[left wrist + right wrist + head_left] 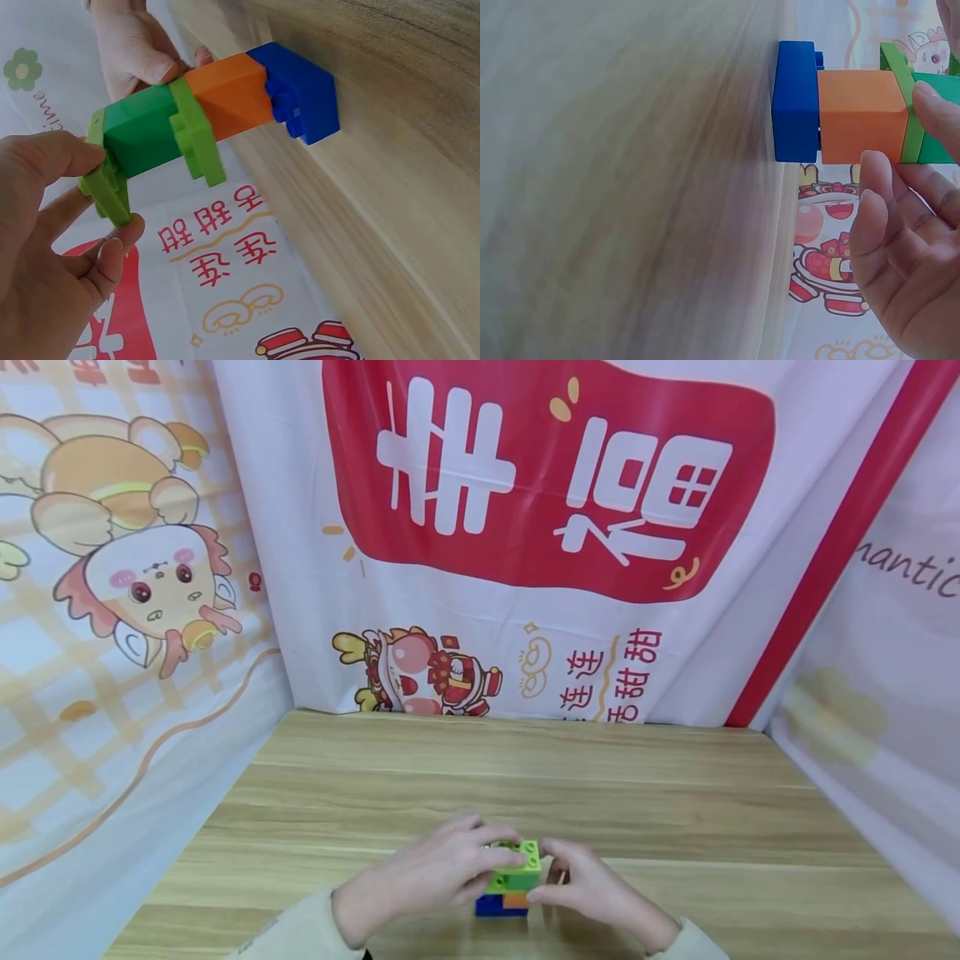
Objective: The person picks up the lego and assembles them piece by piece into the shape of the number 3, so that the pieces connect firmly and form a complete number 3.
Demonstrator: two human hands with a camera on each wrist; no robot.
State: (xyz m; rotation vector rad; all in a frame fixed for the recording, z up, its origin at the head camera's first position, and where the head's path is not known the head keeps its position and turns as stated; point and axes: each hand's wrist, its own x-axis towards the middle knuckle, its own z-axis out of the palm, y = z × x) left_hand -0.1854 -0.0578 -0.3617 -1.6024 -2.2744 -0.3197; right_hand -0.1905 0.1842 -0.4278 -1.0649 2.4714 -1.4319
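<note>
A small tower of toy building blocks stands on the table before me. Its base is a blue brick [311, 97], with an orange brick [229, 94] on top. Above these come a light green plate [196, 139], a dark green brick [142, 135] and another light green plate [111, 196] at the top. My left hand [442, 870] pinches that top plate between thumb and fingers; the plate sits tilted against the dark green brick. From the right, my right hand [592, 887] holds the tower around its middle, thumb at the lower plate, fingers on the opposite side.
The wooden table [375, 793] runs back to a white cloth backdrop [292, 610] with red printing. Printed cloth side walls [150, 718] enclose the table left and right.
</note>
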